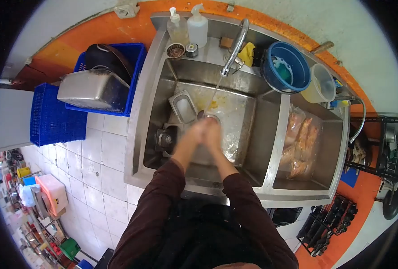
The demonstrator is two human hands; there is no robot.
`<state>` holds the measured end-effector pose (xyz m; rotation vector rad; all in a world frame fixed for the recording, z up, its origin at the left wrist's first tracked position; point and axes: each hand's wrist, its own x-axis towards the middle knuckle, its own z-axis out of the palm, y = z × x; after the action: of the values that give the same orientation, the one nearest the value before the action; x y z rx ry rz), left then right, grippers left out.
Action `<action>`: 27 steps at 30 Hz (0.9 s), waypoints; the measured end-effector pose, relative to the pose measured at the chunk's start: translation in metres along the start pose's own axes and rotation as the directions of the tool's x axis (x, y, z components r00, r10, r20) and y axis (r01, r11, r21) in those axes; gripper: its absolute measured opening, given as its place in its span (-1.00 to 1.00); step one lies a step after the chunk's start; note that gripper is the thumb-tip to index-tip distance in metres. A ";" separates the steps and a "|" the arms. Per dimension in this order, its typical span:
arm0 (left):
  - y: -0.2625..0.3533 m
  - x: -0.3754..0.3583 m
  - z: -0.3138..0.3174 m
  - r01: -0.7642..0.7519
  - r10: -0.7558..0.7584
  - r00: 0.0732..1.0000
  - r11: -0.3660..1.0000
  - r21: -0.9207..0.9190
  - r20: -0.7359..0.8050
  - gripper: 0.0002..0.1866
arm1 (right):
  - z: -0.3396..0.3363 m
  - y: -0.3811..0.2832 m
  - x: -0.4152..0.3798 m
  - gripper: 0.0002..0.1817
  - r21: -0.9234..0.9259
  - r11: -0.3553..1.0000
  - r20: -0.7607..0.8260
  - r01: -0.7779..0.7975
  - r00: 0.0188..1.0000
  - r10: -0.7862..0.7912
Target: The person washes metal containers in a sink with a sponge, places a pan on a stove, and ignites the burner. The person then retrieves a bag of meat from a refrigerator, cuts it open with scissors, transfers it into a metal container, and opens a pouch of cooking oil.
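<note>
My left hand (194,133) and my right hand (212,133) are together over the large sink basin (262,134), blurred by motion, so their fingers cannot be made out. A thin stream of water runs down toward them from the coiled metal faucet (237,47). Just left of my hands a small rectangular metal container (183,106) lies tilted in the basin. Below it, dark metal pieces (165,139) sit in the basin's left corner. Yellow bits of residue (214,104) spot the basin floor.
Bagged meat (303,139) lies in the right basin. Behind stand a blue bucket (286,67), a translucent tub (320,84) and pump bottles (197,29). At left, a blue crate (136,76) holds a metal pan (91,89) beside another blue basket (55,116).
</note>
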<state>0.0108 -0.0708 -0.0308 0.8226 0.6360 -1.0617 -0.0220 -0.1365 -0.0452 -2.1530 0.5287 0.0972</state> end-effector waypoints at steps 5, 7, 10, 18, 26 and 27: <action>-0.012 0.053 -0.052 -0.038 0.044 0.974 0.999 0.034 -0.224 -0.70 | 0.005 0.006 0.005 -0.70 -0.260 0.960 0.122 0.108 0.989 -0.079; -0.020 0.087 -0.084 -0.081 0.083 0.965 0.997 0.017 -0.250 -0.72 | 0.025 0.040 0.027 -0.65 -0.326 0.906 0.178 0.269 0.959 -0.220; 0.014 0.063 -0.062 -0.080 0.086 0.954 0.996 0.033 -0.289 -0.72 | 0.041 0.067 0.060 -0.55 -0.203 0.918 0.301 0.340 0.914 -0.272; 0.042 0.069 -0.111 0.066 0.124 0.755 0.962 0.263 -0.644 -0.55 | 0.070 0.141 0.096 -0.51 -0.420 0.903 0.327 -0.091 0.913 0.244; -0.009 -0.002 -0.066 -0.138 0.540 0.841 0.272 0.952 -0.033 -0.76 | 0.102 0.160 0.082 -0.55 -0.479 0.874 0.470 0.081 0.864 0.178; -0.011 -0.007 -0.063 -0.164 0.485 0.874 0.309 0.937 -0.007 -0.78 | 0.115 0.182 0.085 -0.62 -0.524 0.845 0.528 0.105 0.819 0.225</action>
<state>-0.0064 -0.0176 -0.0636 2.0731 -0.0128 -0.8450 -0.0053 -0.1674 -0.2740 -2.4698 0.2181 1.0165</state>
